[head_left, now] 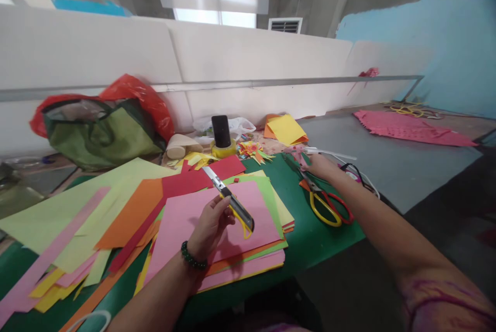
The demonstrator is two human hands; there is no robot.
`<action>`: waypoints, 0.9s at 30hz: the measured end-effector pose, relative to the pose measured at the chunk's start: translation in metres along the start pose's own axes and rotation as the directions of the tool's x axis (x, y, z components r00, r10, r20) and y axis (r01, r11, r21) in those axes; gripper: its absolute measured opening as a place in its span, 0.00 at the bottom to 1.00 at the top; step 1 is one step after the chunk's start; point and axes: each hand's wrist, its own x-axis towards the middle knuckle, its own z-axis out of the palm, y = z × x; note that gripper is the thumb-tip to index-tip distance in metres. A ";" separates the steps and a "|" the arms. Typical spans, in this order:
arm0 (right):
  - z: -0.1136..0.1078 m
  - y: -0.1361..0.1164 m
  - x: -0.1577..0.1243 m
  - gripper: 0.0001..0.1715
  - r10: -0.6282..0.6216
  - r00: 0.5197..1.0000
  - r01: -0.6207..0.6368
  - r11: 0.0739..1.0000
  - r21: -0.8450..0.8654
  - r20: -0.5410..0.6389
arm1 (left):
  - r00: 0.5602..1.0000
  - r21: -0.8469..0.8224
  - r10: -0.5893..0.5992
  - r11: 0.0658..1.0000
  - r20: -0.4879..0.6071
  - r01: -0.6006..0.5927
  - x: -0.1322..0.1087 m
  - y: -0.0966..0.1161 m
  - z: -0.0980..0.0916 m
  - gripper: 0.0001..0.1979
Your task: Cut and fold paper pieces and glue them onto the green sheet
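Note:
My left hand [212,221] is closed round a snap-off utility knife [232,203] with a yellow and black handle, its blade pointing up and away. It is above a stack of coloured paper [186,218] with a pink sheet on top. My right hand [316,166] reaches to the far right of the green mat [321,254], its fingers closed at a small pink object [297,156] that I cannot make out clearly. Just below that hand lie scissors [325,208] with one yellow and one red handle loop.
Paper strips and an orange sheet [134,213] spread over the left. Behind stand a phone [220,131] on a yellow tape roll [223,148], a green bag [101,133] and folded yellow paper [287,129]. A pink cloth-like piece [411,128] lies on the grey surface [372,159].

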 end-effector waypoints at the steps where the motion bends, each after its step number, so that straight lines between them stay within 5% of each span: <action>1: -0.002 -0.009 -0.015 0.15 -0.009 1.000 0.009 1.000 0.008 -0.011 | 1.000 0.034 0.009 0.999 0.010 -0.009 -0.001 0.000 0.001 0.17; 3: -0.001 -0.032 -0.052 0.19 -0.129 0.992 0.129 0.981 0.142 -0.010 | 0.999 0.117 0.014 0.993 0.040 -0.019 -0.004 -0.001 0.006 0.17; 6: 0.010 -0.072 -0.113 0.30 -0.340 0.937 0.243 0.801 0.547 0.081 | 0.992 0.268 0.012 0.962 0.130 -0.047 -0.017 -0.001 0.024 0.18; 7: 0.015 -0.082 -0.129 0.38 -0.410 0.904 0.259 0.753 0.605 0.123 | 0.982 0.328 0.021 0.941 0.190 -0.083 -0.023 0.000 0.030 0.17; 9: 0.023 -0.092 -0.153 0.39 -0.507 0.853 0.314 0.687 0.656 0.123 | 0.955 0.434 0.064 0.880 0.291 -0.191 -0.032 0.002 0.040 0.15; 11: 0.028 -0.085 -0.166 0.33 -0.473 0.880 0.350 0.692 0.632 0.031 | 0.934 0.567 0.090 0.774 0.345 -0.284 -0.037 0.003 0.042 0.15; 14: 0.030 -0.051 -0.176 0.29 -0.250 0.959 0.283 0.780 0.559 -0.136 | 0.927 0.790 0.081 0.498 0.367 -0.356 -0.035 0.003 0.033 0.19; 17: 0.035 -0.019 -0.189 0.26 -0.106 0.992 0.129 0.852 0.508 -0.073 | 0.904 0.893 -0.043 0.185 0.425 -0.411 -0.028 -0.006 0.026 0.13; 19: 0.041 -0.009 -0.200 0.21 -0.099 0.995 0.072 0.881 0.467 0.032 | 0.899 0.905 -0.103 0.056 0.426 -0.423 -0.026 -0.013 0.026 0.08; 22: 0.050 -0.003 -0.214 0.15 -0.141 0.982 0.081 0.915 0.395 0.124 | 0.899 0.906 -0.115 0.009 0.422 -0.424 -0.026 -0.021 0.031 0.06; 27: 0.054 0.004 -0.218 0.16 -0.142 0.984 0.108 0.956 0.273 0.109 | 0.868 0.882 -0.158 0.100 0.471 -0.460 -0.027 -0.021 0.032 0.11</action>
